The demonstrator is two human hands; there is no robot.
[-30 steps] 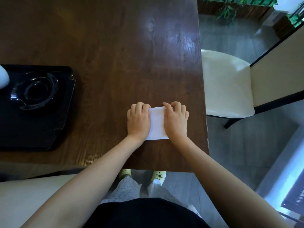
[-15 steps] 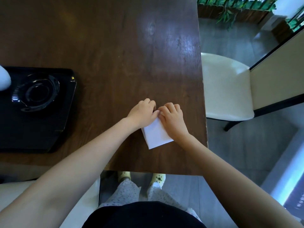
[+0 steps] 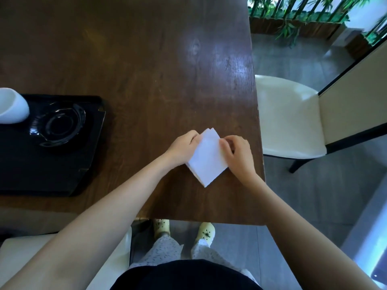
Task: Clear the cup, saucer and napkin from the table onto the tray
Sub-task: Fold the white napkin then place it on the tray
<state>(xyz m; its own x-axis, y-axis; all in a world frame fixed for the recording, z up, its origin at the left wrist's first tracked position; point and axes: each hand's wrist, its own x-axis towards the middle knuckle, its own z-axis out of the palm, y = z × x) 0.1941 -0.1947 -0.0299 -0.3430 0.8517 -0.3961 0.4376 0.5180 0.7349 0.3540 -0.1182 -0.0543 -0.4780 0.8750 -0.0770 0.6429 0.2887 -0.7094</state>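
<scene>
Folded napkin (image 3: 207, 158) lies on table (image 3: 146, 59) near 5 o'clock edge, pinched by left hand (image 3: 184, 146) and right hand (image 3: 237, 152). Tray (image 3: 52, 174) at 9 o'clock (cup (image 3: 11, 106), saucer (image 3: 58, 124) aboard). Judgement: keep layers pinched, lift flat, carry across.

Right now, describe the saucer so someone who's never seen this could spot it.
Start at the black tray on the dark wooden table's left side. The saucer lies in its far half, beside the white cup. It is glossy black glass with a round centre well, unlike the matte tray.
</scene>
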